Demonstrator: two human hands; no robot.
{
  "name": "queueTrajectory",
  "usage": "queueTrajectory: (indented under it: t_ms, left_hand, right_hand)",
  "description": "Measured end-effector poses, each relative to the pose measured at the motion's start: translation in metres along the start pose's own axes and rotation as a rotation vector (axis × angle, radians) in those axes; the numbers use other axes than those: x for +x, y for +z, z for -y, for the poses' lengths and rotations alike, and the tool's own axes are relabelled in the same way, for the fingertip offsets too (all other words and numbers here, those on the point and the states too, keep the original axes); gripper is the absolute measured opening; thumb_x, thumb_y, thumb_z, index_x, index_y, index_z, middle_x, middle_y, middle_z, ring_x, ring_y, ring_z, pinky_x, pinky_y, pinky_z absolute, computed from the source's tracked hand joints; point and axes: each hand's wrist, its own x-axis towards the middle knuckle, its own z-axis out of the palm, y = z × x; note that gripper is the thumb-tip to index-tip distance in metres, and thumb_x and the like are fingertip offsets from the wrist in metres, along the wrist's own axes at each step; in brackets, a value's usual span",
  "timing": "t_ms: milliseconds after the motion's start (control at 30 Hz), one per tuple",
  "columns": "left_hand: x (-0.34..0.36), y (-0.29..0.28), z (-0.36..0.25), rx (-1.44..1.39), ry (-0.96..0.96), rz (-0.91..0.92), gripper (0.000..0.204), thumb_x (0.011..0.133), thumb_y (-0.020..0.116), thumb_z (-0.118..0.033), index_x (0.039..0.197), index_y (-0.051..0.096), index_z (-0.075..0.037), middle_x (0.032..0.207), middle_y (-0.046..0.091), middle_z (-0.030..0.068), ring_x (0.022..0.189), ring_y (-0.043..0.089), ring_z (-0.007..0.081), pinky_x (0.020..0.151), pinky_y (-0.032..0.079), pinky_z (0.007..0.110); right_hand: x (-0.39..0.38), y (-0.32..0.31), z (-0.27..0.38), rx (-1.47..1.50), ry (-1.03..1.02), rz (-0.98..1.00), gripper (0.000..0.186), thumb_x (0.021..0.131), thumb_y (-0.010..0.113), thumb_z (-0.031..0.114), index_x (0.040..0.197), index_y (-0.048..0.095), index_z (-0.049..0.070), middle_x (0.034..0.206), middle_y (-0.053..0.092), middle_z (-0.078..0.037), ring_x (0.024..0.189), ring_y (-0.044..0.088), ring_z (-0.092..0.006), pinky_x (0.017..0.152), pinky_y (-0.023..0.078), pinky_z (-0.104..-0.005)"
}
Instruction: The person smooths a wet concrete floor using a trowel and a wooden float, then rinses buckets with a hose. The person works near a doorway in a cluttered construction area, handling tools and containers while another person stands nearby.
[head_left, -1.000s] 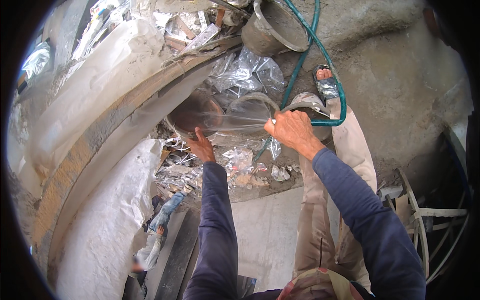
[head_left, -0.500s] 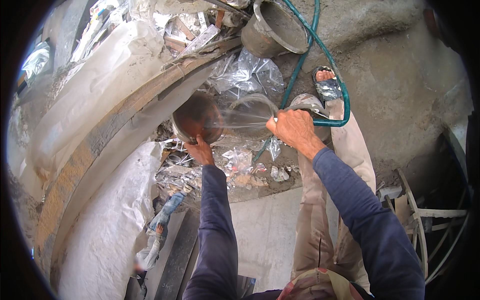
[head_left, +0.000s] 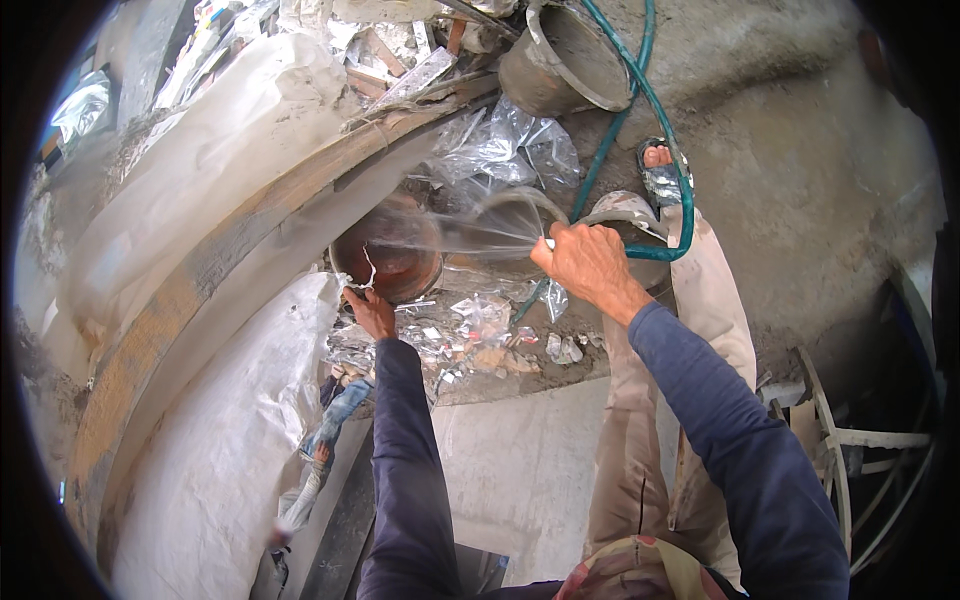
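Observation:
My left hand grips the near rim of a round reddish-brown bowl that lies against a curved wooden and concrete rim. My right hand is closed on one end of a clear plastic film. The film is stretched taut from the bowl across to that hand. A scrap of white film hangs at the bowl's rim, just above my left fingers.
A green hose loops past my sandalled foot to a grey metal bucket. Crumpled clear bags and scraps litter the ground. White sacks lie at the left, and a wire frame stands at the right.
The bowl and my left hand have dropped a little toward me, and more of the bowl's inside shows. My right hand keeps the film pulled tight in nearly the same spot.

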Motion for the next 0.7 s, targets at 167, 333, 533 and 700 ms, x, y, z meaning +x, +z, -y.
queueTrajectory:
  t_ms: [167,333,533,700]
  left_hand:
    - [0.007,0.002,0.008,0.032,0.054,-0.008,0.067,0.101,0.056,-0.019,0.160,0.037,0.006,0.152,0.053,0.0361,0.139,0.054,0.0500,0.114,0.044,0.049]
    - [0.012,-0.001,0.029,0.032,0.066,-0.030,0.071,0.101,0.056,-0.019,0.164,0.033,0.004,0.152,0.053,0.0355,0.139,0.054,0.0494,0.115,0.043,0.049]
    - [0.012,-0.005,0.028,-0.048,0.043,-0.015,0.074,0.100,0.055,-0.021,0.166,0.030,0.003,0.151,0.055,0.0347,0.137,0.057,0.0474,0.115,0.044,0.047]
    - [0.009,0.004,0.009,-0.015,0.055,-0.014,0.076,0.099,0.054,-0.022,0.167,0.030,0.000,0.145,0.059,0.0347,0.130,0.061,0.0476,0.110,0.046,0.047]
  right_hand:
    - [-0.003,0.005,-0.002,-0.031,-0.036,-0.057,0.044,0.092,0.061,0.034,0.069,0.073,-0.001,0.062,0.068,-0.024,0.053,0.069,-0.0380,0.051,0.054,-0.0484]
    - [-0.004,0.007,-0.003,-0.052,-0.023,-0.043,0.045,0.093,0.061,0.035,0.069,0.074,-0.001,0.062,0.069,-0.023,0.054,0.070,-0.0372,0.052,0.055,-0.0482]
    - [-0.006,0.002,-0.001,-0.052,-0.026,-0.038,0.044,0.093,0.061,0.034,0.069,0.074,0.000,0.063,0.069,-0.023,0.055,0.071,-0.0369,0.052,0.055,-0.0480]
    - [-0.006,0.005,-0.004,-0.066,-0.002,-0.043,0.045,0.094,0.061,0.035,0.069,0.074,0.000,0.064,0.070,-0.023,0.056,0.072,-0.0375,0.053,0.056,-0.0482]
